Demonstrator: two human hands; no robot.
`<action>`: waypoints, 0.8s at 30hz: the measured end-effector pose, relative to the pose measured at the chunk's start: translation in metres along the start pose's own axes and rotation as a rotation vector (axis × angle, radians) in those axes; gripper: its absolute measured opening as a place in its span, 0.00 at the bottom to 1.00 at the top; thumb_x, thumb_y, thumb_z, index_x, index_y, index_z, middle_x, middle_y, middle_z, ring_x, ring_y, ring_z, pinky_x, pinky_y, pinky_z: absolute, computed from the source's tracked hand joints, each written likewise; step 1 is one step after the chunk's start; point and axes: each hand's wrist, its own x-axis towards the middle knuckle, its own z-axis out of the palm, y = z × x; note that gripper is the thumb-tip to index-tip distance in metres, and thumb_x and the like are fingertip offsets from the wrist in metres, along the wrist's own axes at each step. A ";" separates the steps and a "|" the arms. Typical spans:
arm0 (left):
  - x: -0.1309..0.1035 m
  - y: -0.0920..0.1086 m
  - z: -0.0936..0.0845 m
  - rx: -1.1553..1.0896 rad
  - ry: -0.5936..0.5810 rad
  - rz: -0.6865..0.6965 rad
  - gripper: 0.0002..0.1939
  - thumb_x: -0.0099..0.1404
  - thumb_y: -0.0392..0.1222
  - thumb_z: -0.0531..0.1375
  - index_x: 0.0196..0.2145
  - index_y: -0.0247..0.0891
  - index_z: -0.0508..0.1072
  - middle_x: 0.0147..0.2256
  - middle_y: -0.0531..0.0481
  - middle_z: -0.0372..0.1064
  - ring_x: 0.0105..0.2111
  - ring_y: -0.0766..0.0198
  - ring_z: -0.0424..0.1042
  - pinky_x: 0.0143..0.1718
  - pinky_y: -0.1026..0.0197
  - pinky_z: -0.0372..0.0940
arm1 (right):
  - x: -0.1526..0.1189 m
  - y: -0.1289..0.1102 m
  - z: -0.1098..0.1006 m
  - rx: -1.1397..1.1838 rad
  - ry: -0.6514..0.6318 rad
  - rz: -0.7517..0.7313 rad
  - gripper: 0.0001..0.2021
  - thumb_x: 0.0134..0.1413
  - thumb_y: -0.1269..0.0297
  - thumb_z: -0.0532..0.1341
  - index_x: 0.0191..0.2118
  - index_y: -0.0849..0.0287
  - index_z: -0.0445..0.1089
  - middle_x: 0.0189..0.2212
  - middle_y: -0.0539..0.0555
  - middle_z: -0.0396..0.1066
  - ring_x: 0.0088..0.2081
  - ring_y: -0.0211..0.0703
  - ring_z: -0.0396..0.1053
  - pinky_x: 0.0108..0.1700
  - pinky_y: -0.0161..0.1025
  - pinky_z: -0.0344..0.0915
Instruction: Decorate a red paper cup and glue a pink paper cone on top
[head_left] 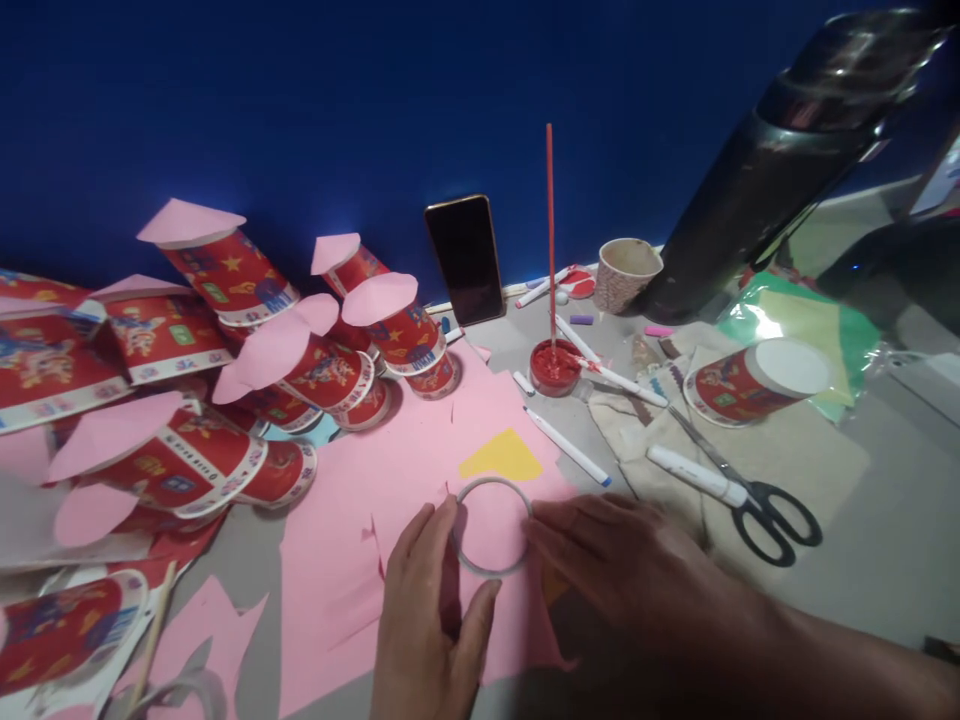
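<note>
A thin grey-white ring (493, 481) lies flat on a big sheet of pink paper (330, 570), with pink showing through its middle. My left hand (427, 610) is at the ring's left side, its fingers stretched out and the thumb apart below; the index finger is against the rim. From the right, my right hand (637, 570) reaches in with straight fingers, and the fingertips touch the ring's right edge. A yellow paper scrap (501, 456) rests on the sheet just above the ring.
Stacked red paper cups (199, 275) with pink cone tops crowd the left. A phone (466, 258) leans against the blue wall. Beyond the sheet stand a red paint tub (555, 368) and a black flask (757, 170). Scissors (772, 515) and markers (566, 446) lie right.
</note>
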 end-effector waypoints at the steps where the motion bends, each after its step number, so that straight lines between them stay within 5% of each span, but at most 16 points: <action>1: 0.000 0.000 0.000 0.008 -0.002 -0.001 0.32 0.72 0.45 0.60 0.70 0.49 0.57 0.67 0.42 0.62 0.67 0.44 0.61 0.64 0.37 0.63 | 0.001 0.000 -0.002 -0.001 -0.003 -0.001 0.16 0.66 0.68 0.62 0.57 0.64 0.73 0.50 0.61 0.80 0.44 0.50 0.78 0.45 0.44 0.74; 8: 0.002 -0.002 -0.005 0.043 -0.041 0.055 0.35 0.71 0.44 0.62 0.71 0.48 0.54 0.67 0.40 0.62 0.67 0.44 0.60 0.64 0.39 0.63 | -0.004 -0.002 -0.001 -0.004 -0.021 0.001 0.22 0.61 0.65 0.64 0.59 0.64 0.72 0.55 0.62 0.78 0.48 0.55 0.77 0.46 0.47 0.74; 13: 0.002 -0.001 -0.003 -0.004 -0.042 0.020 0.34 0.73 0.43 0.61 0.71 0.45 0.53 0.67 0.38 0.62 0.67 0.46 0.62 0.65 0.38 0.63 | -0.008 0.001 0.008 -0.077 -0.008 -0.025 0.19 0.59 0.72 0.63 0.56 0.63 0.74 0.53 0.63 0.79 0.48 0.54 0.77 0.44 0.44 0.74; 19: -0.001 -0.007 0.004 -0.123 0.091 -0.039 0.36 0.69 0.38 0.61 0.70 0.43 0.52 0.67 0.35 0.60 0.66 0.44 0.63 0.64 0.36 0.64 | -0.008 -0.001 0.014 -0.137 0.033 0.018 0.16 0.64 0.73 0.58 0.53 0.57 0.76 0.49 0.57 0.81 0.42 0.46 0.79 0.39 0.40 0.73; 24: -0.001 -0.008 0.005 -0.077 0.253 0.033 0.35 0.68 0.35 0.59 0.70 0.40 0.53 0.66 0.33 0.59 0.68 0.42 0.59 0.66 0.32 0.60 | -0.009 0.001 0.010 -0.191 0.024 -0.025 0.20 0.63 0.76 0.55 0.54 0.54 0.76 0.52 0.54 0.81 0.47 0.48 0.79 0.42 0.42 0.73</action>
